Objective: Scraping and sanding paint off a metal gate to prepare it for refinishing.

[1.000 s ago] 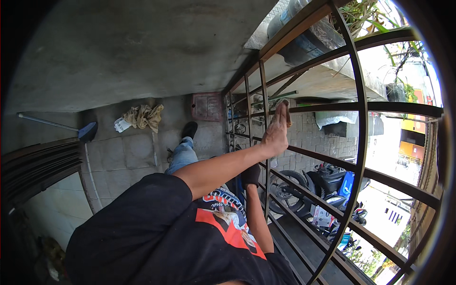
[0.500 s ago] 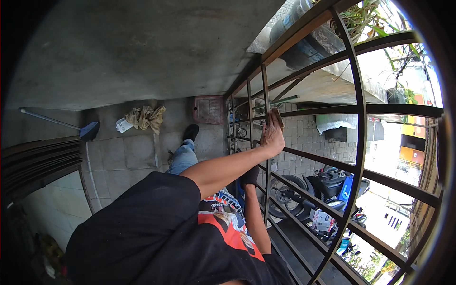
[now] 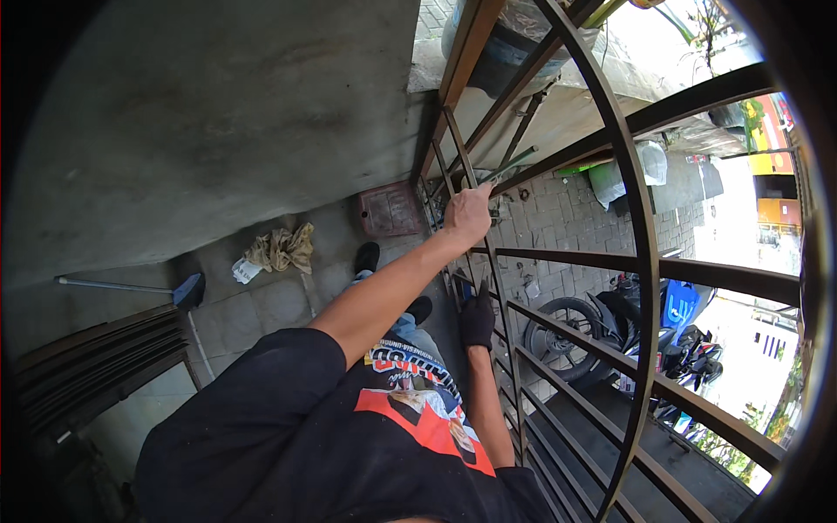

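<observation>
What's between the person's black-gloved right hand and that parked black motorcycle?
Brown metal grille bars: in the head view they stand between the black-gloved right hand and the black motorcycle on the far side.

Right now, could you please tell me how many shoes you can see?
2: one shoe just beyond the left forearm, near the red panel; the other shoe between that forearm and the gloved right hand.

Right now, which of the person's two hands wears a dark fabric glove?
The right hand, lower in the picture beside the dark brown metal grille, is gloved; the left hand, higher up, is bare.
</observation>
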Demonstrator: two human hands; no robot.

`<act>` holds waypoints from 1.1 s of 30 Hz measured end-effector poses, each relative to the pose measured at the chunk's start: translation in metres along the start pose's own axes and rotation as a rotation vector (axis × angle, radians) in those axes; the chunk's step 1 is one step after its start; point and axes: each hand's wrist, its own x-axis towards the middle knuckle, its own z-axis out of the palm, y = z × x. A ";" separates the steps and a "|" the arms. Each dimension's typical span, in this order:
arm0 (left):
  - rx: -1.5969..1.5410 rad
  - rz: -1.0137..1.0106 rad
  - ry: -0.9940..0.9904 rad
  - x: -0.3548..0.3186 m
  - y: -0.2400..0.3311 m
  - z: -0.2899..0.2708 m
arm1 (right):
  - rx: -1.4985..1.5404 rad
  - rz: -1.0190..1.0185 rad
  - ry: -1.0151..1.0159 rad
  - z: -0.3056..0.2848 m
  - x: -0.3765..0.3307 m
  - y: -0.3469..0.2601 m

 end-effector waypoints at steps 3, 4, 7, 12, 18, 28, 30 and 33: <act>0.001 0.235 0.100 0.003 -0.038 -0.034 | -0.259 -0.250 -0.016 -0.024 0.005 -0.056; 0.001 0.326 0.214 0.009 -0.049 -0.033 | -0.256 -0.227 -0.003 -0.032 0.005 -0.067; 0.150 0.400 0.216 0.028 -0.060 -0.030 | -0.271 -0.353 0.103 -0.042 0.019 -0.088; 0.451 0.642 -0.005 0.023 -0.092 -0.002 | -0.505 -0.077 -0.030 -0.051 0.039 -0.109; 0.597 0.799 -0.141 0.039 -0.088 -0.020 | -0.540 -0.093 -0.021 -0.037 0.069 -0.133; 0.541 0.876 -0.227 0.044 -0.093 -0.025 | -0.585 0.038 -0.230 -0.067 0.081 -0.148; 0.547 0.843 -0.205 0.050 -0.095 -0.029 | -0.595 0.050 -0.243 -0.071 0.082 -0.151; 0.489 0.731 -0.069 0.049 -0.110 -0.031 | -0.600 0.072 -0.305 -0.074 0.065 -0.151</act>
